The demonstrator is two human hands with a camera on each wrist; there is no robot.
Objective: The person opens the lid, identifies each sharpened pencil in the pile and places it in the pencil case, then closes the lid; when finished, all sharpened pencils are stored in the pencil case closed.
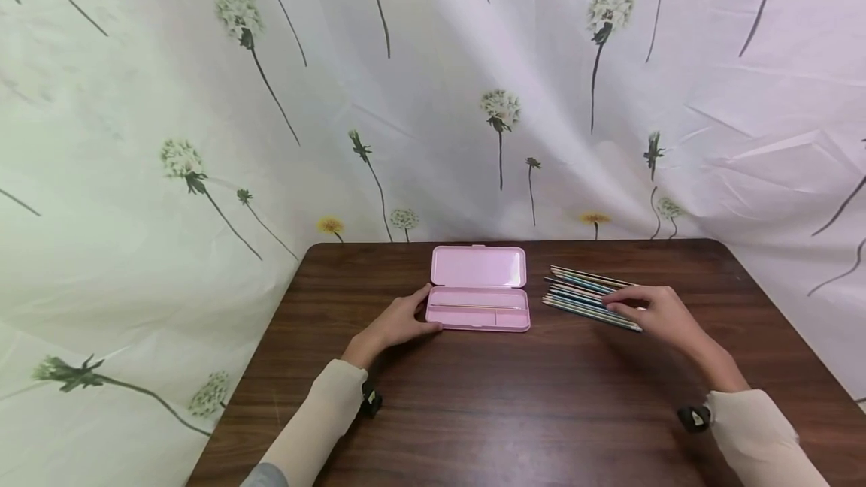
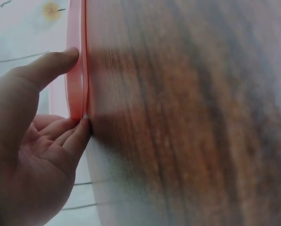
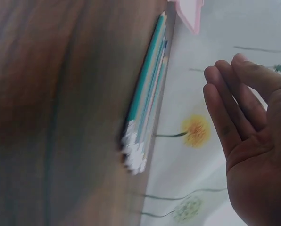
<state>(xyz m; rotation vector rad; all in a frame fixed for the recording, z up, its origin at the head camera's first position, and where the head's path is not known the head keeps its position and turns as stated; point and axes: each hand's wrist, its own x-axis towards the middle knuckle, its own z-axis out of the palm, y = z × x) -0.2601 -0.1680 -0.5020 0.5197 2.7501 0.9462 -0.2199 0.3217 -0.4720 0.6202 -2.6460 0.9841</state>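
Cream-sleeved, the left hand (image 1: pixel 395 323) grips the open case's (image 1: pixel 476 269) left end; the right hand (image 1: pixel 666 316), fingers extended and holding nothing we can see, hovers over pencils (image 3: pixel 145 84) right of the case on the brown surface (image 1: pixel 487 404), a floral sheet (image 1: pixel 433 119) behind.

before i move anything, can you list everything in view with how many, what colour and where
table: one, dark brown wood-grain, lower part of the head view
cloth: one, whitish with printed dandelions, behind the table
pencil case: one, pink, open on the table, lid on the far side
thin strip: one, tan, lengthwise in the pencil case, possibly a pencil
pencils: several, too bunched to count, teal, blue, pale and dark, right of the pencil case
wrist devices: two, black, one at each wrist
sleeves: two, cream, on both forearms
left hand: one, bare, gripping the pencil case's left end
right hand: one, bare, at the pencils' right end
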